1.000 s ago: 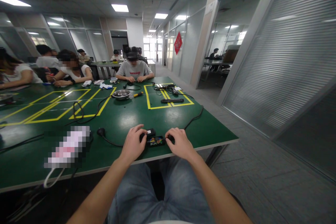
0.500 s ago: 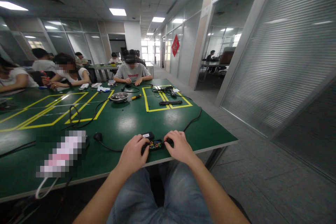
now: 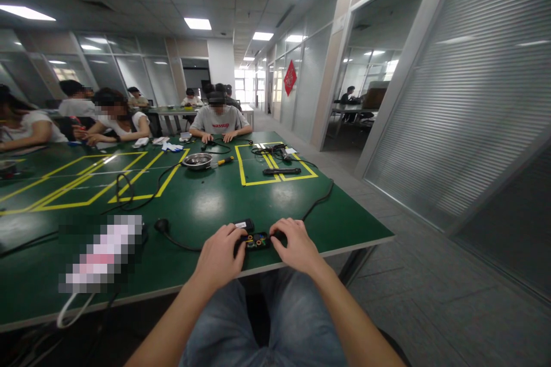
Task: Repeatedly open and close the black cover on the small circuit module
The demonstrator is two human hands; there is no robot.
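An open black power adapter case [image 3: 257, 241], with a circuit board and copper-coloured coils inside, lies near the table's front edge. My left hand [image 3: 220, 252] is closed on its left end, thumb in front and fingers behind. At the right end, my right hand [image 3: 296, 243] pinches where the black cable [image 3: 317, 199] meets the case; the fingertips partly hide this spot. Just behind the case rests a black cover [image 3: 244, 224] with a white label. A black power plug [image 3: 162, 226] lies to the left, its cord running under my left hand.
On the green table [image 3: 206, 200] stand a metal bowl [image 3: 198, 161] and a yellow-handled screwdriver [image 3: 225, 160]. A black bar-shaped thing [image 3: 282, 171] and tangled cables lie within yellow tape. A blurred pinkish object [image 3: 103, 255] is at left. A co-worker [image 3: 220, 120] sits opposite.
The view has shifted slightly. My hands stay around the adapter case, with only slight finger movement. The co-worker's hands opposite have moved a little.
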